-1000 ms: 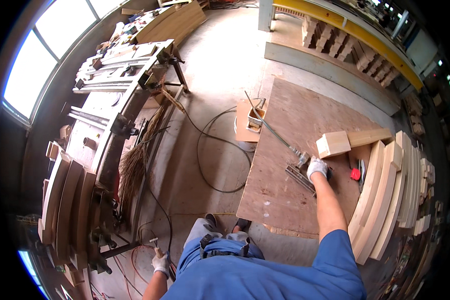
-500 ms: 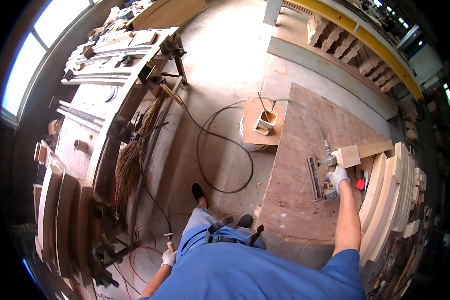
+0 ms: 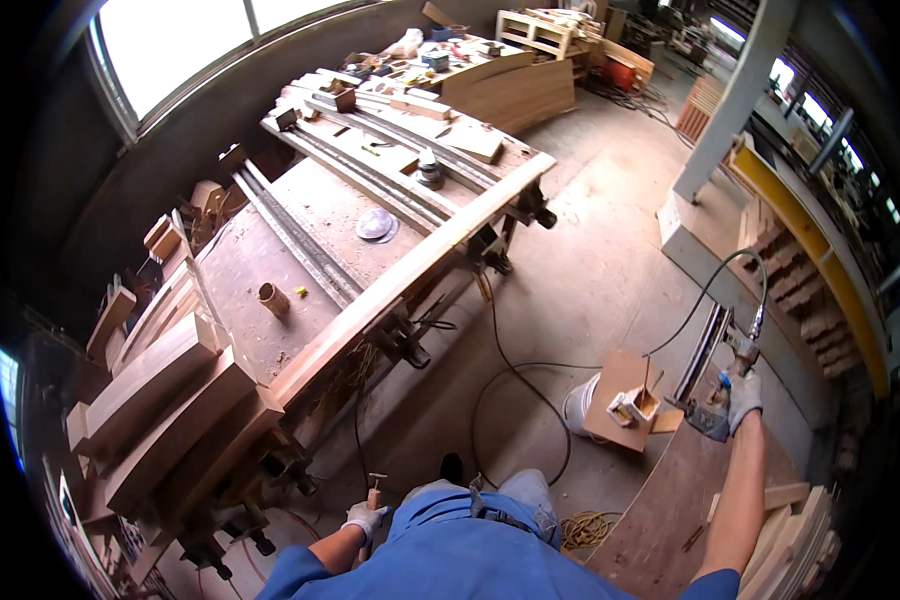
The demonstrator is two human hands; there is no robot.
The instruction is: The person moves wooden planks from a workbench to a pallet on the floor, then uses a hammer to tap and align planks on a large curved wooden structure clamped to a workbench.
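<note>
My right hand [image 3: 745, 402], in a pale work glove, is closed round the grip of a pneumatic nail gun [image 3: 711, 412]. The gun is raised above a plywood board [image 3: 660, 490], its long magazine slanting up and away. A dark air hose [image 3: 708, 290] loops up from its fitting. At my left side, my gloved left hand [image 3: 366, 519] is wrapped round the wooden handle of a hammer [image 3: 374, 495], head upward. Beyond the board, a white glue container [image 3: 632, 405] with a stick in it stands on a brown panel [image 3: 607, 425] over a white bucket [image 3: 577, 402].
A workbench [image 3: 315, 215] on the left carries metal clamp bars [image 3: 300, 240], a round disc [image 3: 377, 225] and curved wooden pieces [image 3: 150, 385]. Clamp ends [image 3: 402, 340] jut from its near edge. Hose [image 3: 510, 365] curls over the floor. More timber [image 3: 785, 545] stands at lower right.
My view has swung left toward the workbench. The nail gun has come up off the plywood board in my right hand. My left hand still grips the hammer.
</note>
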